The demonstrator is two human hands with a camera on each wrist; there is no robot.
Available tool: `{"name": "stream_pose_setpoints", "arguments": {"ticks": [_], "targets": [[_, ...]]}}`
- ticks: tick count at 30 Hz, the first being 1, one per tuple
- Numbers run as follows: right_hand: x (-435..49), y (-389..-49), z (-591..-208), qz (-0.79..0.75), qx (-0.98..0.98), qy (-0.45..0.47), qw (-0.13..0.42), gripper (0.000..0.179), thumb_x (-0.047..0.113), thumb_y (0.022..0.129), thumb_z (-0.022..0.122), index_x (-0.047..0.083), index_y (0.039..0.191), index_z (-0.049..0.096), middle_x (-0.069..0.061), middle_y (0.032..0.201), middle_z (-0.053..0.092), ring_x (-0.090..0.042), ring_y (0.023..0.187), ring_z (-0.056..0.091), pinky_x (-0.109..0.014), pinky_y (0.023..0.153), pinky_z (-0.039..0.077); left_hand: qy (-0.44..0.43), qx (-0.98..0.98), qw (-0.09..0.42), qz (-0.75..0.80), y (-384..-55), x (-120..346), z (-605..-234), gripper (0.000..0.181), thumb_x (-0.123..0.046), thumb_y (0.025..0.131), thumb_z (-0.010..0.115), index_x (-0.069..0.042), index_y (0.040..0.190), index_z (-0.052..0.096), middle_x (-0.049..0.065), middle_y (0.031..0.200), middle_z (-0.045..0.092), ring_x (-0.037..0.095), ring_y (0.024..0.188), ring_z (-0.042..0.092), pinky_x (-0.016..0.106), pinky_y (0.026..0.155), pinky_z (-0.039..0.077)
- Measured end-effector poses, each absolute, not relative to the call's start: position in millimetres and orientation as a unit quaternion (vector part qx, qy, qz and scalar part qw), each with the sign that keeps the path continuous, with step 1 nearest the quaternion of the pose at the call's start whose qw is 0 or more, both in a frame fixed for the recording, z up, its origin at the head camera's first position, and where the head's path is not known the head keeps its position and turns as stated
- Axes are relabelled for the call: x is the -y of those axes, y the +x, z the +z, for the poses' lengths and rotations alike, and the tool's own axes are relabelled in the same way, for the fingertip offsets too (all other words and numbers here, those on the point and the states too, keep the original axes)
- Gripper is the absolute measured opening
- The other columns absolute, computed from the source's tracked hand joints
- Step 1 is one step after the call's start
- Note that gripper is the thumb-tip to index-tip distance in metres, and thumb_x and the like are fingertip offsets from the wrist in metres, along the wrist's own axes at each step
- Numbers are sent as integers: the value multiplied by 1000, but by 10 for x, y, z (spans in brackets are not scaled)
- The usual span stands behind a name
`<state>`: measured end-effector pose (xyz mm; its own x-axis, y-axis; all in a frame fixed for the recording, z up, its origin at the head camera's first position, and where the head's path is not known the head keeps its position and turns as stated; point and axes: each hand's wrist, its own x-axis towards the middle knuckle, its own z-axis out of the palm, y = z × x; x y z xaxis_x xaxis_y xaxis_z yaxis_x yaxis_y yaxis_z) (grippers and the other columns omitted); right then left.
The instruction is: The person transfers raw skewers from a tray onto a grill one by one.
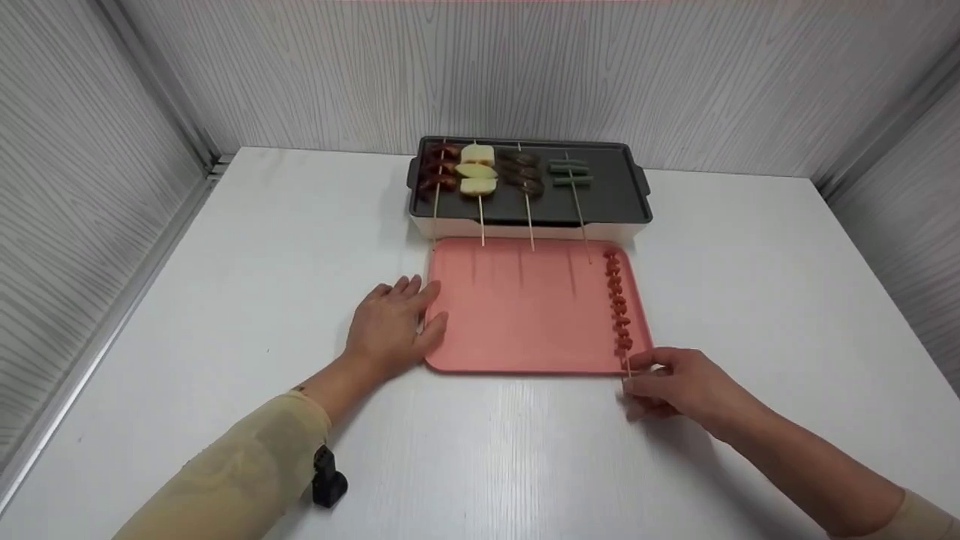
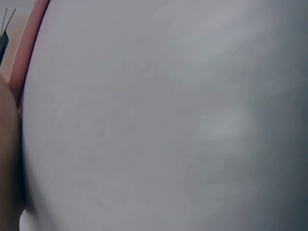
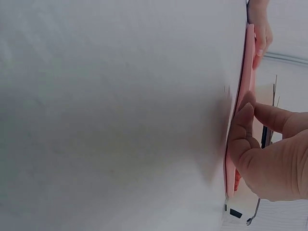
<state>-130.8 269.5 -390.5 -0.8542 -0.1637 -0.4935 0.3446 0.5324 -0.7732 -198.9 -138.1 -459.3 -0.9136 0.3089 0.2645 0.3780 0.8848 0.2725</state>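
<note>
A pink tray point(image 1: 525, 315) lies on the white table. Along its right side is a skewer of small reddish pieces point(image 1: 618, 304), pointing away from me. My right hand point(image 1: 679, 386) pinches the bare stick of this skewer between thumb and fingers at the tray's near right corner. The right wrist view shows thumb and fingertips point(image 3: 246, 113) meeting right beside the tray edge. At the opposite side my left hand point(image 1: 394, 322) rests against the tray's left edge, fingers extended and thumb over the rim. In the left wrist view only part of that hand point(image 2: 7, 154) shows.
Behind the tray stands a grill with a dark plate point(image 1: 611, 202). On it are a dark red skewer point(image 1: 441, 166), a pale-piece skewer point(image 1: 478, 172), a brown skewer point(image 1: 521, 172) and a green skewer point(image 1: 571, 176), their sticks overhanging the front. Wood-grain panels point(image 1: 525, 71) enclose the table.
</note>
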Motion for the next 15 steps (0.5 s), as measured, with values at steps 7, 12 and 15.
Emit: {"name": "stream_pose_setpoints", "arguments": {"ticks": [7,12,15], "targets": [[-2728,-1302,-3816,-504,-825,45,251,38,20,101,73,-3,130,67,-7,100,73,-18,88,67,-30,80,61,-180,964,110,-163,-1984,1390,-4607,59,-49,106,49,-14,152,61,17,150,58,37,143,53,54,119,39],[-2740,-1305,-3703,-522,-817,34,242,39,18,104,69,-8,132,63,-10,103,73,-17,89,68,-29,80,61,-181,963,112,-163,-1982,1392,-4598,59,-49,106,48,-14,152,61,18,150,57,37,143,53,54,119,39],[-2756,-1304,-3619,-526,-815,35,240,41,19,105,68,-9,134,61,-12,105,73,-18,91,69,-28,81,60,-183,964,111,-157,-1987,1391,-4589,59,-49,106,48,-13,152,61,18,150,57,37,143,53,54,119,39]]}}
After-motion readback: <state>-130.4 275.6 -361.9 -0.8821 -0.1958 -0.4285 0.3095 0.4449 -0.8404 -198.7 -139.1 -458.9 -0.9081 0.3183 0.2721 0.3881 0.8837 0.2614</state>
